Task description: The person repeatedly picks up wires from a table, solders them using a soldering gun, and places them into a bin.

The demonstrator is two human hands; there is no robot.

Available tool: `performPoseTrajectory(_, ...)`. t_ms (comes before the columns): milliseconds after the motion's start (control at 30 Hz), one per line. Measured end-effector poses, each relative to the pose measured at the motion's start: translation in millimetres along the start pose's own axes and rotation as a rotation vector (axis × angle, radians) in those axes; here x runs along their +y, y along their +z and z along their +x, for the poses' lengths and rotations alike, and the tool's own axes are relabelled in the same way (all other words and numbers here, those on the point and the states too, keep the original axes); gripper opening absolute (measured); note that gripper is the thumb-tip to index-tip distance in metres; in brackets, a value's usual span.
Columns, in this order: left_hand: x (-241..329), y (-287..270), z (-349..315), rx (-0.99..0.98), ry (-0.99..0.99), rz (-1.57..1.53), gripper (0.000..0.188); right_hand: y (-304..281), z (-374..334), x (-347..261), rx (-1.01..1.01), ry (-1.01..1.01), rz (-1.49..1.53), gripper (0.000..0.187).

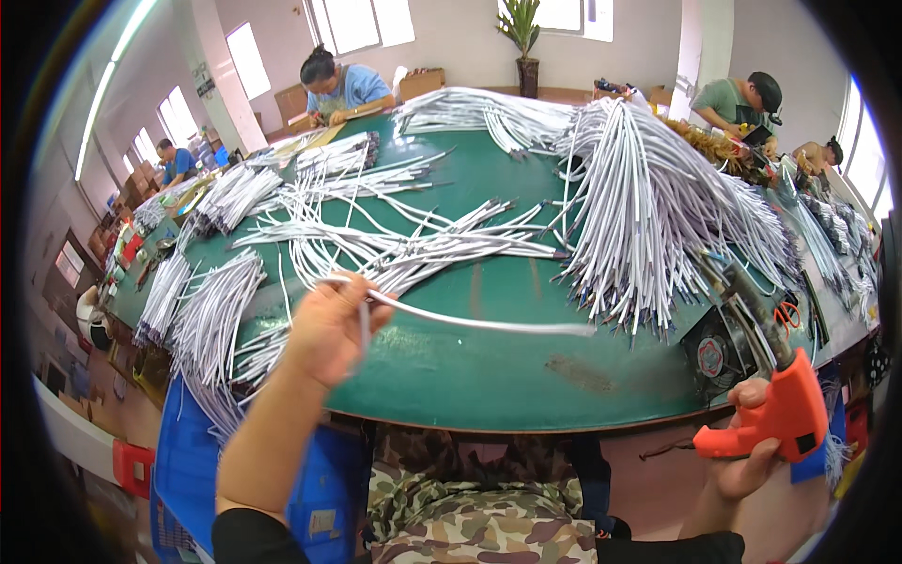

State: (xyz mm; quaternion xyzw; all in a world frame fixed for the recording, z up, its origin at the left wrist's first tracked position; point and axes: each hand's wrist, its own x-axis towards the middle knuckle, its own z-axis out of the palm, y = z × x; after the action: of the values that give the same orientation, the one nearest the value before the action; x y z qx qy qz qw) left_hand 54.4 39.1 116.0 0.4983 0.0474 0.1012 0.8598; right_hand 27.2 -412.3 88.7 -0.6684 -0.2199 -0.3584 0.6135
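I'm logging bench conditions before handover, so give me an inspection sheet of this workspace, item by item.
Surface: green table, dark smudge near the front edge.
Things in hand: one white cable; orange-red gun-shaped tool.
Clutter: black fan and orange scissors handles at right.
Hands: left hand pinches the cable; right hand grips the tool.
Cables: large white heap at right, smaller bundles at left; tool's power cord not clearly seen.
Surroundings: other people beyond the table, potted plant, blue bin lower left.
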Motion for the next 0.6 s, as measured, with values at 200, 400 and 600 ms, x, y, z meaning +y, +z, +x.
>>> performPoseTrajectory(200, -147, 42, -43, 0.298, -0.269, -0.481, 0.009, 87, -30, 13, -0.143, 0.261, 0.478, 0.064)
performPoseTrajectory(400, -169, 28, -54, 0.208, -0.208, -0.399, 0.007, 184, -76, 54, -0.257, 0.618, 0.86, 0.056)
performPoseTrajectory(600, -120, 1, -65, 0.072, -0.421, -0.15, 0.023, 213, -85, 69, -0.333, 0.698, 0.704, 0.055)
